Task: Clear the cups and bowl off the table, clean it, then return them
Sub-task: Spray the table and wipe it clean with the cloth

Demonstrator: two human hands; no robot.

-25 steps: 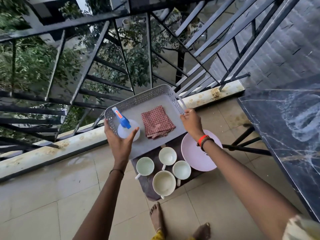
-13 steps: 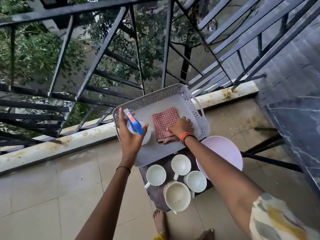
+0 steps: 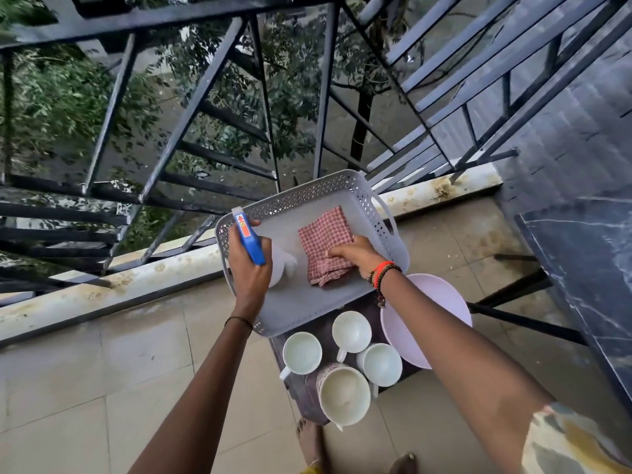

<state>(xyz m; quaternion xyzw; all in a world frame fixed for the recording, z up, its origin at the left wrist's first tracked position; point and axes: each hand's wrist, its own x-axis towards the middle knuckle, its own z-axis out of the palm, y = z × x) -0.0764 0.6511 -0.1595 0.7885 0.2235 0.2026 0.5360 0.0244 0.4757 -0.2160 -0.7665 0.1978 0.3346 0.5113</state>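
Observation:
A grey perforated tray [image 3: 342, 189] rests on the far end of a small dark table [image 3: 309, 395]. Inside it, my left hand [image 3: 248, 268] grips a white spray bottle with a blue head [image 3: 249, 239]. My right hand [image 3: 352, 254] presses down on a folded red checked cloth [image 3: 323, 234] in the tray. On the table near me stand three white cups [image 3: 302, 352] [image 3: 351, 331] [image 3: 382, 364], a larger patterned cup [image 3: 343, 395] and a pale pink bowl [image 3: 410, 302].
A black metal railing [image 3: 205, 97] runs along the balcony edge beyond a stained concrete curb [image 3: 102, 292]. A black marble tabletop [image 3: 588, 261] on dark legs stands to the right. Tiled floor [image 3: 85, 378] lies to the left. My bare feet [image 3: 309, 443] are below the small table.
Both hands have left the tray's sides. The left hand took hold of the spray bottle and the right hand came down onto the checked cloth.

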